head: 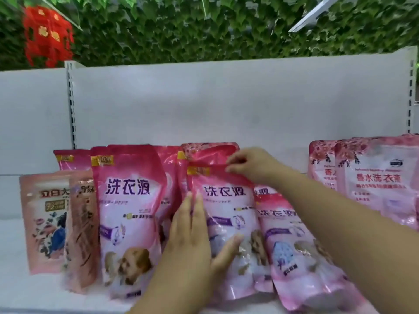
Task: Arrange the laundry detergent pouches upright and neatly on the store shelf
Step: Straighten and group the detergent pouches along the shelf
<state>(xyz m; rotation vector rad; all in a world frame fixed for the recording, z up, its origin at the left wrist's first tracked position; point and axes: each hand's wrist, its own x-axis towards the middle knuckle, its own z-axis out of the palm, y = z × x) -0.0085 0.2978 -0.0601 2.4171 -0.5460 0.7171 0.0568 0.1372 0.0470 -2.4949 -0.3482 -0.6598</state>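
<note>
A: What do the hands have?

B: Both are on the middle pink detergent pouch [229,223]. The right hand [249,165] pinches its top seam between thumb and curled fingers. The left hand [195,236] lies flat against its front, fingers straight and together, thumb spread across the lower part; it presses, it grasps nothing.

A: Where does that pouch sit?

B: Near the front of the white shelf [27,298], roughly upright and tilted a little. The tall pink pouch [127,214] stands just beside it on the left; a fallen pink pouch [306,257] leans away on its right, overlapping its lower corner.

A: Room to move?

B: Bare shelf lies between the fallen pouch and the pale pink pouches [371,177] at the far right, and bare back panel [204,105] rises above the row.

A: Counts?

B: Three of the pink design show in front, with more partly hidden behind; the number is unclear. Two salmon pouches [59,223] stand at the left, one turned edge-on. At least two pale ones show at right.
</note>
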